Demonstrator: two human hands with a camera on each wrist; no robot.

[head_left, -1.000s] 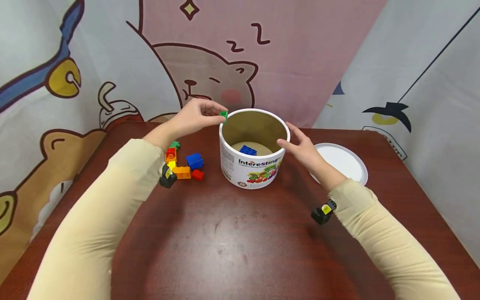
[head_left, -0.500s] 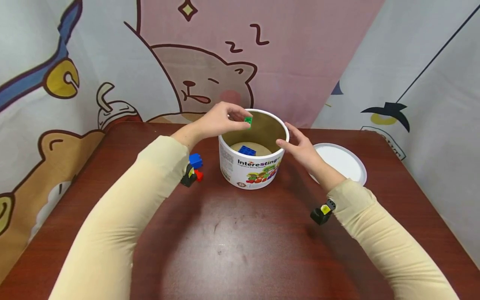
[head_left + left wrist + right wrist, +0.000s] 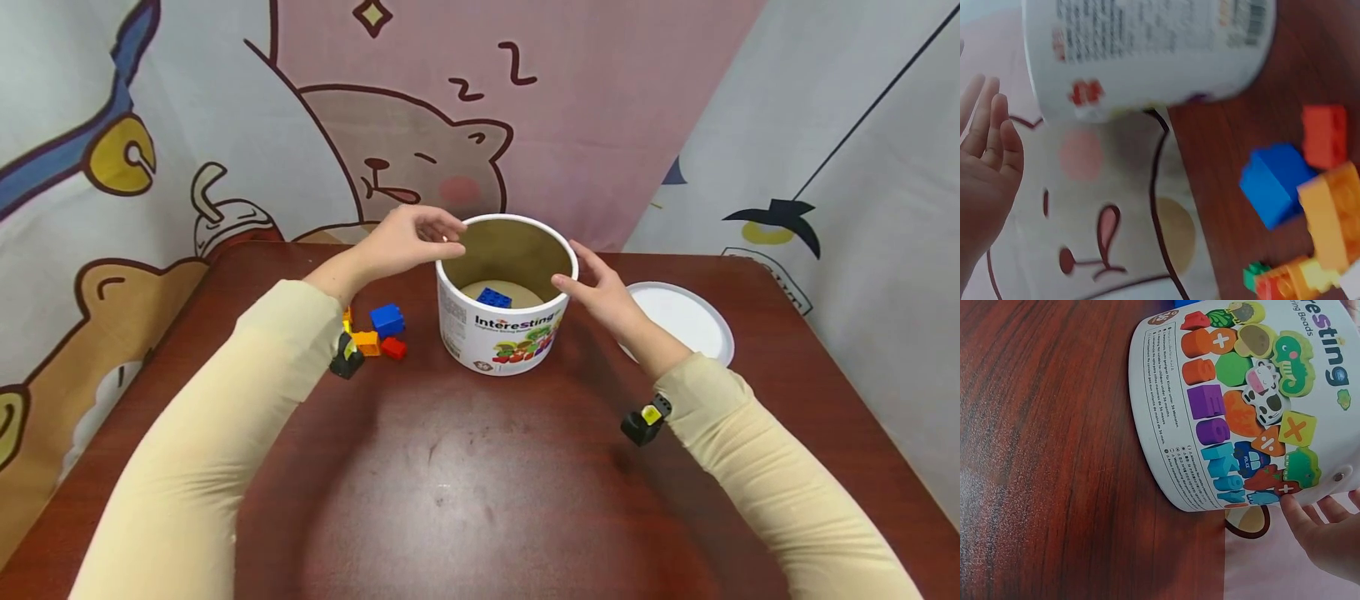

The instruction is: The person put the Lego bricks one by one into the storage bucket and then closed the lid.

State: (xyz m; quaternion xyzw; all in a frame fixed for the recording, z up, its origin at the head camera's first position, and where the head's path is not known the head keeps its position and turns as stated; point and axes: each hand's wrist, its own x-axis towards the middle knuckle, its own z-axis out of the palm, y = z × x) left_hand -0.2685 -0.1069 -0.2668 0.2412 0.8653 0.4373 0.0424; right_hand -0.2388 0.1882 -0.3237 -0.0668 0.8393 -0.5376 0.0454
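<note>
Cartoon-printed fabric [image 3: 600, 108] hangs behind a reddish-brown table [image 3: 480, 467].

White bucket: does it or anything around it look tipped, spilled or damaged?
Nothing stands out. The bucket stands upright on the table, a blue brick inside; the lid lies flat beside it, and the loose bricks sit in a group on its other side. No damage shows.

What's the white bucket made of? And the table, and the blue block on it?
Bucket: probably smooth plastic; it has a thick, rounded rim.
Table: maybe varnished wood or a lookalike; streaky grain and shiny glare.
Blue block: likely plastic, evenly coloured with bumps.
</note>
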